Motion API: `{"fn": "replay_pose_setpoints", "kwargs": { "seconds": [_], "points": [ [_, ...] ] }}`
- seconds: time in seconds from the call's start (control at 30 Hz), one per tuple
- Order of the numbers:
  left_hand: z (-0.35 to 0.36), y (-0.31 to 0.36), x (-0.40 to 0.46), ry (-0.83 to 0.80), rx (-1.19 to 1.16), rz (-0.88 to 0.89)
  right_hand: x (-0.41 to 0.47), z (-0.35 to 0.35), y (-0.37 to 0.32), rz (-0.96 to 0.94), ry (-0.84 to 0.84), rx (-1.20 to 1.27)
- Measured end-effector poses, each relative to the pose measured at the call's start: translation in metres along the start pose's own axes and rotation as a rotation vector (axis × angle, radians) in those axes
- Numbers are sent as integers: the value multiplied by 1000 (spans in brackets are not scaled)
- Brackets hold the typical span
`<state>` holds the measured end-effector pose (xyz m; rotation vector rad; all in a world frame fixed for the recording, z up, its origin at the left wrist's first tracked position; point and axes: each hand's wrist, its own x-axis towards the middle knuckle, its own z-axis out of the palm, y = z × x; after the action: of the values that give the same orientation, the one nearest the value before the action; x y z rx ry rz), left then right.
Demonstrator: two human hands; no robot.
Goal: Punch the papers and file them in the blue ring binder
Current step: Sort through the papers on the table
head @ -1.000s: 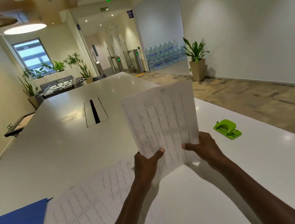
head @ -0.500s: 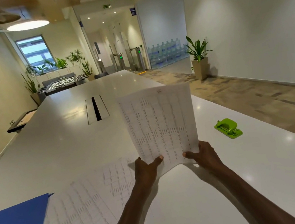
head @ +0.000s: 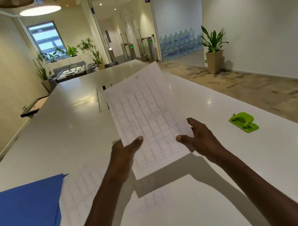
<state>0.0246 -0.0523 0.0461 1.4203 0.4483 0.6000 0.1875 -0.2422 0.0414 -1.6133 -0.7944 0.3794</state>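
Head view: 1 printed sheet [head: 146,121], ruled with a table grid, is held up off the tabletop [head: 226,188], tilted so its top corner leans to the right. The left hand [head: 125,152] pinches the sheet's lower left edge, thumb lying across the printed face, fingers hidden behind the paper. The right hand [head: 199,138] pinches the lower right edge, thumb on the face, fingers curled behind. Both forearms reach in from the bottom of the frame.

Under the left forearm further printed papers [head: 82,193] lie flat on the tabletop, blurred; their count cannot be told. The blue ring binder [head: 22,222] lies closed at the near left, just beside those papers, its right edge touching or overlapping them. The green hole punch [head: 243,122] sits on the tabletop to the right, well apart from the right hand.

Beyond: a cable slot [head: 102,99] in the tabletop partly behind the sheet, a potted plant [head: 213,50] by the right wall, stacked water bottles [head: 180,43] behind glass.
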Motion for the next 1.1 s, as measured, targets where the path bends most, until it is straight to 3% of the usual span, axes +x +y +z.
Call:
{"fn": "replay_pose_setpoints", "kwargs": {
  "seconds": [0.17,0.37,0.47,0.63,0.73,0.9,1.1],
  "points": [
    [-37,22,-1,97,-82,-4,-1,31,-12,-14,-72,-2],
    [-75,44,-11,325,-112,36,-13,73,1,108,71,202],
    [-88,50,-15,352,-72,41,-25,100,19,-35,-24,-181],
    [-96,50,-17,346,-62,19,-50,153,23,-318,-454,-668],
    [-98,47,-19,346,-54,-18,-62,174,30,-464,-593,-910],
    [-108,39,-16,360,-16,9,-62,160,40,-380,-557,-965],
    [-113,32,-9,376,5,27,-37,87,42,-187,-597,-876]
  ]
}}
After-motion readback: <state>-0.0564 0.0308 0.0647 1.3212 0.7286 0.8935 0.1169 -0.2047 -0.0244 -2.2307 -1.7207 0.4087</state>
